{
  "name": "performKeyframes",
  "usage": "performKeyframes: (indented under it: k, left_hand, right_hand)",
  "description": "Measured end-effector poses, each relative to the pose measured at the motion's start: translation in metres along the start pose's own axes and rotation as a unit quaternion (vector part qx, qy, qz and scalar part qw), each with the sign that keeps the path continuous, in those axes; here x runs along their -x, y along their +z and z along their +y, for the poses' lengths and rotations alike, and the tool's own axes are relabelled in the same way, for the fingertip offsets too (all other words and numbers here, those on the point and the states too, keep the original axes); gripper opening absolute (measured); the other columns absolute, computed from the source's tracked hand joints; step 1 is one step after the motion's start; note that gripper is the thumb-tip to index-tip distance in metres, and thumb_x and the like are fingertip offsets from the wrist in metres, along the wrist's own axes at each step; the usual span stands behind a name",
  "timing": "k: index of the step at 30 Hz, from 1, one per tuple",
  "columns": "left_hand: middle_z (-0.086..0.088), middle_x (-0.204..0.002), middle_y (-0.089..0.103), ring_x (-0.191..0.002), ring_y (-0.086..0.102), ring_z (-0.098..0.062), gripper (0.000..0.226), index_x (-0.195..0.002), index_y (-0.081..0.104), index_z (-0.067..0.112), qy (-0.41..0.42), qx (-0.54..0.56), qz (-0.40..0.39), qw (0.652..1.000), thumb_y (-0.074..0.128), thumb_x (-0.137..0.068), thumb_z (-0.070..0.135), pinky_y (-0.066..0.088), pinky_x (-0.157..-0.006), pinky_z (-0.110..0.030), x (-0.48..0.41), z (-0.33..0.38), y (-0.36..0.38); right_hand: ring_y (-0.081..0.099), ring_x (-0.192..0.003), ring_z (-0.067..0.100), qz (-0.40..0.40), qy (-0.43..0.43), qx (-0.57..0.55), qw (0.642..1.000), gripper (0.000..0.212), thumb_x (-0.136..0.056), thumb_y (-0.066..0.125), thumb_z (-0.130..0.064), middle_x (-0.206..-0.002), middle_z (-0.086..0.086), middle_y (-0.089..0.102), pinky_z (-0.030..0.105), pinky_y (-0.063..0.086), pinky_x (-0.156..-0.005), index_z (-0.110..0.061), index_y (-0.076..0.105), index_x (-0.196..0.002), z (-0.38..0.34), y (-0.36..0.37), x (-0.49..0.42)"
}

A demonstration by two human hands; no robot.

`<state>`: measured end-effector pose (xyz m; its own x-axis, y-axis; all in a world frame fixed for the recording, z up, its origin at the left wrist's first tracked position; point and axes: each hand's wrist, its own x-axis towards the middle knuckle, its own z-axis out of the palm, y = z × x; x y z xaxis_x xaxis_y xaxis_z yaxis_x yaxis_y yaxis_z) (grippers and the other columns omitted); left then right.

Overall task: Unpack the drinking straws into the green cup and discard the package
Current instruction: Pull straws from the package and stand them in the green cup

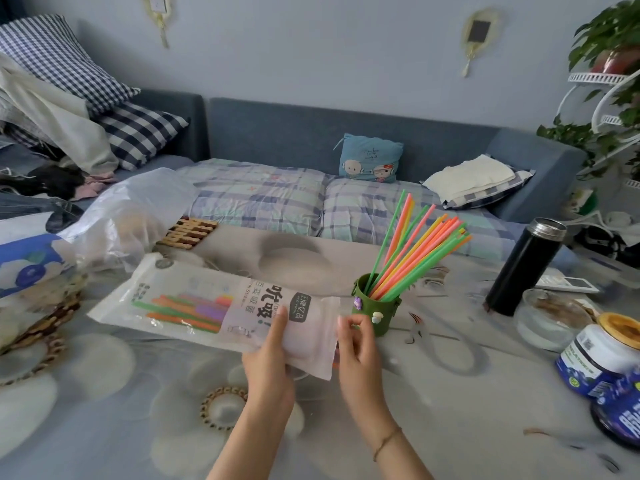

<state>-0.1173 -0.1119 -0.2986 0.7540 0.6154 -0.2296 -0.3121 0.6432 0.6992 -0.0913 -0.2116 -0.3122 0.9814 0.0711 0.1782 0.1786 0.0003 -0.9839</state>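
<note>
On table [450, 393] centre, left hand [268, 362] clamped on package [214, 303] near its open end, package running toward 10 o'clock, right hand [356, 344] fingers loosely curled at the torn edge, grip unclear, green cup [375, 308] just beyond at 1 o'clock, straws [415, 251] fanned upright inside, flask [523, 268] at 2 o'clock.

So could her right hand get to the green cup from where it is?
Probably yes. The right hand sits at the package's open end, right beside the cup, with nothing between them. The straws lean away from it, to the right.
</note>
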Motion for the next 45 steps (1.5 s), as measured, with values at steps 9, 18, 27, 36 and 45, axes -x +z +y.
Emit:
performKeyframes:
  k: [9,18,27,36,45]
  left_hand:
    - [-0.012,-0.12,0.068,-0.102,0.065,-0.03,0.04,-0.127,0.056,0.01,-0.119,0.092,-0.009,0.989,0.059,-0.093,0.029,0.059,-0.063,-0.044,-0.013,0.015,-0.008]
    - [-0.01,-0.117,0.07,-0.092,0.072,-0.023,0.037,-0.126,0.059,0.011,-0.141,0.068,-0.013,0.988,0.061,-0.091,0.023,0.059,-0.073,-0.047,-0.013,0.01,-0.009]
    - [-0.004,-0.068,0.076,-0.054,0.072,-0.02,0.018,-0.104,0.061,0.014,-0.156,0.072,-0.04,0.984,0.056,-0.095,0.029,0.057,-0.049,-0.035,-0.013,0.014,-0.01]
    - [-0.01,-0.122,0.069,-0.113,0.063,-0.03,0.04,-0.13,0.058,0.013,-0.144,0.085,-0.023,0.986,0.061,-0.091,0.022,0.038,-0.108,-0.057,-0.017,0.009,-0.013]
    - [-0.008,-0.119,0.068,-0.101,0.066,-0.028,0.037,-0.127,0.058,0.013,-0.162,0.071,-0.008,0.984,0.062,-0.091,0.02,0.051,-0.09,-0.051,-0.015,0.008,-0.012]
  right_hand:
    - [0.056,-0.055,0.001,0.012,-0.049,-0.099,0.994,0.01,-0.089,0.059,-0.013,-0.076,0.006,0.063,0.01,0.041,-0.047,-0.013,0.056,-0.08,-0.035,-0.028,-0.018]
    - [0.061,-0.056,0.005,-0.006,0.1,-0.122,0.988,0.009,-0.081,0.069,-0.028,-0.076,0.002,0.063,0.018,0.037,-0.045,-0.021,0.064,-0.083,-0.038,-0.019,-0.011]
    - [0.065,-0.085,0.018,-0.052,0.083,-0.182,0.978,0.017,-0.081,0.058,-0.026,-0.088,0.003,0.07,0.035,0.05,-0.08,-0.015,0.071,-0.082,-0.053,-0.04,-0.025]
    - [0.062,-0.058,0.012,0.026,0.027,-0.091,0.995,0.014,-0.087,0.061,-0.021,-0.06,-0.004,0.065,0.022,0.05,-0.052,-0.017,0.068,-0.076,-0.058,-0.05,-0.029]
    - [0.047,-0.039,0.009,0.053,-0.012,-0.072,0.996,0.037,-0.093,0.052,-0.027,-0.043,-0.004,0.053,0.019,0.035,-0.041,-0.015,0.063,-0.06,-0.07,-0.052,-0.034]
